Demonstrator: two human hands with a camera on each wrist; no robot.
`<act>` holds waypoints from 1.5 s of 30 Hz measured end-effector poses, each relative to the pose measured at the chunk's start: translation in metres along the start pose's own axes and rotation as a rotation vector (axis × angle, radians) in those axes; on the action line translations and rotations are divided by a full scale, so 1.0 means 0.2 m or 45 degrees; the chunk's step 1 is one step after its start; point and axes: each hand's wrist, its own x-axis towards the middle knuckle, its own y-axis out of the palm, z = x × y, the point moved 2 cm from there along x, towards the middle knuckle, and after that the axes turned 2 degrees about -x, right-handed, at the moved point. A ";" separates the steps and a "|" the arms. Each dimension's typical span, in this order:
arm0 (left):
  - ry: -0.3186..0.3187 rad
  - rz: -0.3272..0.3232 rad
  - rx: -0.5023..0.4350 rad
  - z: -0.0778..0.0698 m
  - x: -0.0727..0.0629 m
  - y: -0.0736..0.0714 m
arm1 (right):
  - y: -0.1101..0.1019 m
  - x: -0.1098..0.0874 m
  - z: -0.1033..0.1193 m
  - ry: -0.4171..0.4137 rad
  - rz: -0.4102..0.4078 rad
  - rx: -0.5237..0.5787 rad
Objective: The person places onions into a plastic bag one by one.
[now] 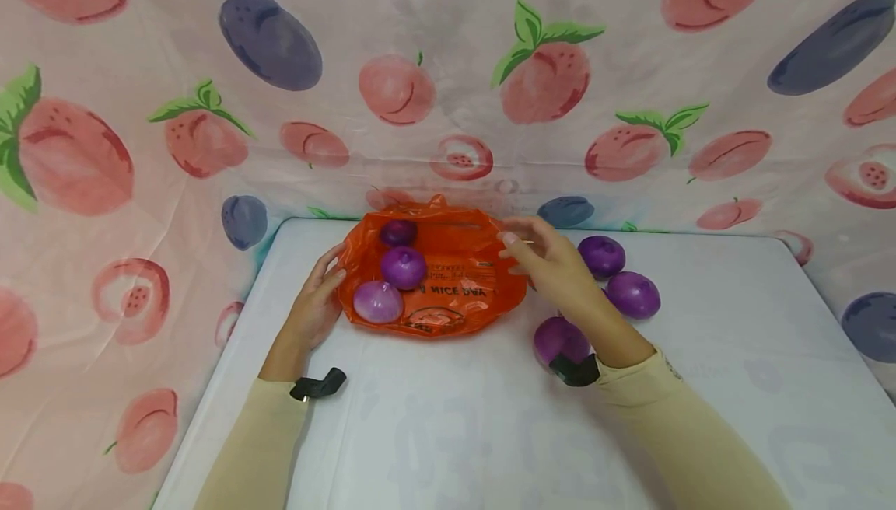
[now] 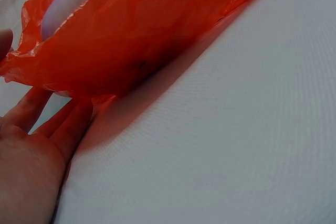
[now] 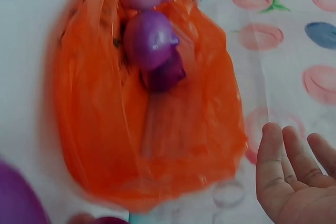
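An orange plastic bag with dark printing lies with its mouth spread wide on the table. Inside, toward the left, three purple onions sit in a row: a pale one, a mid-purple one and a dark one. My left hand holds the bag's left edge, its fingers reaching under the plastic in the left wrist view. At the bag's right rim, my right hand has its fingers extended and holds nothing; the right wrist view shows those fingers apart from the plastic.
To the right of the bag, more purple onions lie on the white table: two side by side beyond the right forearm and one partly behind the right wrist strap. A fruit-printed cloth hangs along the back and left.
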 end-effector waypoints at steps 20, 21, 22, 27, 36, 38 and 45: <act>0.006 0.014 0.015 0.00 -0.01 0.00 | -0.32 -0.14 -0.12 -0.017 -0.159 -0.056; 0.010 0.018 0.012 0.00 -0.01 0.00 | -0.33 -0.15 -0.12 -0.015 -0.171 -0.059; 0.012 0.023 0.010 0.00 -0.01 0.00 | -0.35 -0.15 -0.13 -0.012 -0.183 -0.068; 0.010 0.025 -0.006 0.00 -0.01 0.00 | -0.45 -0.19 -0.20 -0.001 -0.252 -0.158; -0.009 0.011 -0.014 0.00 -0.01 0.00 | -0.59 -0.23 -0.34 0.015 -0.383 -0.239; -0.011 0.010 -0.015 0.00 -0.01 0.00 | -0.62 -0.25 -0.38 0.034 -0.393 -0.273; -0.001 0.016 -0.016 0.00 0.00 0.00 | -0.68 -0.26 -0.51 0.140 -0.420 -0.321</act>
